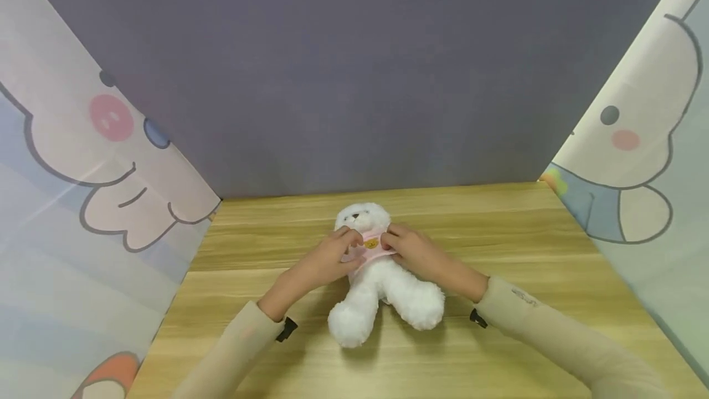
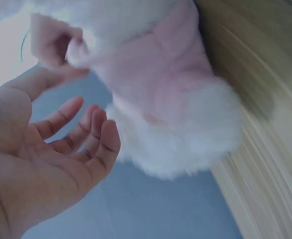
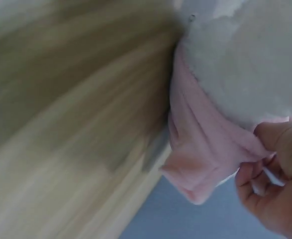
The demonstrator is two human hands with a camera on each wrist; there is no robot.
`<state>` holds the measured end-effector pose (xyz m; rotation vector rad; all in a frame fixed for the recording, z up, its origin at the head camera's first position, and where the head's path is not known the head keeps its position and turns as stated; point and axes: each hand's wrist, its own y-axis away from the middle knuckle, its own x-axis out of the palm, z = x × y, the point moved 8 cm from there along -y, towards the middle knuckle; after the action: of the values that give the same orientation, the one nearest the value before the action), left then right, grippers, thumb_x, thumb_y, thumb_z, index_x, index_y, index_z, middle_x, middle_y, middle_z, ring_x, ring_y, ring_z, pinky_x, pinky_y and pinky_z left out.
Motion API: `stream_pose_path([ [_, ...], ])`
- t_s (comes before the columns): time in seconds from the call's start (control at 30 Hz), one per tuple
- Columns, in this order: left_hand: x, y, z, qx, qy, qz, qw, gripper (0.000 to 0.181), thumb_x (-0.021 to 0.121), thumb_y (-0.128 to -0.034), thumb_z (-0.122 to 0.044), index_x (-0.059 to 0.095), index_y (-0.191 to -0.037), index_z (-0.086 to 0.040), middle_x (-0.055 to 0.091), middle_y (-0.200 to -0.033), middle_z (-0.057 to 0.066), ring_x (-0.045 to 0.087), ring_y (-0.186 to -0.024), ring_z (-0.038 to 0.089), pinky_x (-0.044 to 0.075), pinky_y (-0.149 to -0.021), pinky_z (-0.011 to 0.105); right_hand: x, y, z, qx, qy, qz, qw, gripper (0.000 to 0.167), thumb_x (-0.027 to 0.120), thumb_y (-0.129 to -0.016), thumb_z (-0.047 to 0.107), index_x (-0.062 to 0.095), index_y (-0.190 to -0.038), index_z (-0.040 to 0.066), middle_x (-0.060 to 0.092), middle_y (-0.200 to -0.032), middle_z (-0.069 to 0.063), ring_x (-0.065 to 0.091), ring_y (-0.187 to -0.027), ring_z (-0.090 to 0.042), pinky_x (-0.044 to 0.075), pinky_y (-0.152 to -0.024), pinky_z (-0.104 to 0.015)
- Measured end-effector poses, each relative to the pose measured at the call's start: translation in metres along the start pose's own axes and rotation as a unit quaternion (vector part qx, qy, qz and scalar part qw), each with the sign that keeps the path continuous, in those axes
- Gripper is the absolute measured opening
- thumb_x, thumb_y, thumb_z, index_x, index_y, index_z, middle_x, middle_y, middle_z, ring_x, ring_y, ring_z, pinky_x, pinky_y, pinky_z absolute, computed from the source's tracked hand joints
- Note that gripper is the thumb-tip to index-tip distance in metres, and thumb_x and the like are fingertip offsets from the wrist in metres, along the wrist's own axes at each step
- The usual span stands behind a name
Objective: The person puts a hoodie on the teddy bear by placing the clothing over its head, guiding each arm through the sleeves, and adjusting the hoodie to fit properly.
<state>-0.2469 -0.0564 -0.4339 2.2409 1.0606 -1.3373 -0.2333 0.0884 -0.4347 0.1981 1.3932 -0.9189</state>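
A white plush bear in a pink shirt lies on its back, its head toward the wall. The shirt has a small yellow bear-face patch on the chest. From the right side, my right hand pinches the pink fabric between thumb and fingers. A pink sleeve end sticks out beside it, with no white arm showing from it. At the bear's left side my left hand is held with relaxed, slightly bent fingers and nothing gripped. Whether its fingertips touch the shirt is unclear.
The bear lies on a wood-grain table. A grey wall stands behind it. Panels with cartoon prints, a left panel and a right panel, flank the table.
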Motion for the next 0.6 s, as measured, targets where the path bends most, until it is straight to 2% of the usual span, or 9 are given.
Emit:
stream_pose_path([
  [0.1, 0.012, -0.008, -0.009, 0.023, -0.038, 0.019, 0.9988, 0.027, 0.069, -0.0980, -0.033, 0.059, -0.110, -0.012, 0.057, -0.105, -0.001, 0.055, -0.086, 0.012, 0.050, -0.072, 0.027, -0.002, -0.008, 0.006, -0.036, -0.027, -0.008, 0.9990, 0.022, 0.079, -0.086, 0.002, 0.064, -0.095, 0.015, 0.057, -0.099, 0.004, 0.057, -0.091, -0.012, 0.052, -0.076, -0.026],
  [0.17, 0.021, -0.013, -0.012, 0.033, -0.073, 0.017, 0.9966, 0.023, 0.070, -0.0974, -0.033, 0.058, -0.101, -0.014, 0.053, -0.096, -0.003, 0.049, -0.080, 0.010, 0.045, -0.067, 0.023, -0.004, -0.007, 0.005, -0.036, -0.044, -0.004, 0.9983, 0.022, 0.078, -0.087, 0.002, 0.065, -0.099, 0.013, 0.060, -0.104, 0.001, 0.060, -0.094, -0.015, 0.054, -0.080, -0.028],
  [0.23, 0.026, -0.016, -0.013, 0.036, -0.106, 0.003, 0.9937, 0.021, 0.071, -0.0968, -0.029, 0.056, -0.092, -0.015, 0.049, -0.087, -0.004, 0.044, -0.075, 0.010, 0.040, -0.063, 0.023, -0.004, -0.005, -0.001, -0.010, -0.040, 0.002, 0.9992, 0.025, 0.080, -0.085, 0.006, 0.065, -0.105, 0.011, 0.063, -0.110, -0.003, 0.062, -0.099, -0.019, 0.056, -0.083, -0.031],
  [0.3, 0.027, -0.016, -0.012, 0.041, -0.123, -0.016, 0.9914, 0.024, 0.073, -0.0947, -0.021, 0.052, -0.084, -0.016, 0.044, -0.080, -0.005, 0.041, -0.073, 0.010, 0.037, -0.062, 0.023, -0.003, -0.002, -0.011, 0.037, -0.025, 0.004, 0.9990, 0.032, 0.083, -0.082, 0.011, 0.065, -0.108, 0.009, 0.063, -0.112, -0.006, 0.061, -0.101, -0.024, 0.056, -0.085, -0.036],
  [0.37, 0.026, -0.015, -0.012, 0.050, -0.132, -0.031, 0.9896, 0.027, 0.073, -0.0920, -0.015, 0.049, -0.080, -0.017, 0.041, -0.076, -0.005, 0.039, -0.072, 0.011, 0.035, -0.062, 0.024, -0.002, 0.003, -0.021, 0.091, -0.010, 0.008, 0.9957, 0.039, 0.084, -0.077, 0.015, 0.062, -0.108, 0.008, 0.062, -0.108, -0.006, 0.059, -0.096, -0.025, 0.055, -0.082, -0.038],
  [0.43, 0.026, -0.014, -0.012, 0.059, -0.136, -0.036, 0.9884, 0.028, 0.073, -0.0895, -0.013, 0.047, -0.078, -0.018, 0.039, -0.075, -0.005, 0.038, -0.071, 0.012, 0.034, -0.063, 0.025, 0.002, 0.008, -0.027, 0.128, -0.008, 0.012, 0.9916, 0.040, 0.084, -0.075, 0.018, 0.058, -0.105, 0.007, 0.057, -0.102, -0.006, 0.054, -0.093, -0.025, 0.052, -0.080, -0.037],
  [0.53, 0.028, -0.014, -0.014, 0.055, -0.149, -0.020, 0.9871, 0.027, 0.072, -0.0884, -0.016, 0.047, -0.077, -0.019, 0.039, -0.074, -0.005, 0.038, -0.071, 0.012, 0.033, -0.065, 0.026, 0.008, 0.014, -0.027, 0.141, -0.021, 0.012, 0.9897, 0.034, 0.080, -0.077, 0.016, 0.053, -0.096, 0.009, 0.046, -0.093, -0.003, 0.045, -0.085, -0.022, 0.045, -0.072, -0.033],
  [0.6, 0.029, -0.017, -0.014, 0.032, -0.168, -0.001, 0.9852, 0.025, 0.070, -0.0891, -0.021, 0.048, -0.078, -0.020, 0.040, -0.075, -0.005, 0.039, -0.070, 0.012, 0.035, -0.060, 0.025, 0.010, 0.015, -0.025, 0.128, -0.019, 0.004, 0.9916, 0.032, 0.080, -0.078, 0.014, 0.051, -0.090, 0.011, 0.043, -0.091, -0.002, 0.042, -0.085, -0.021, 0.042, -0.072, -0.032],
])
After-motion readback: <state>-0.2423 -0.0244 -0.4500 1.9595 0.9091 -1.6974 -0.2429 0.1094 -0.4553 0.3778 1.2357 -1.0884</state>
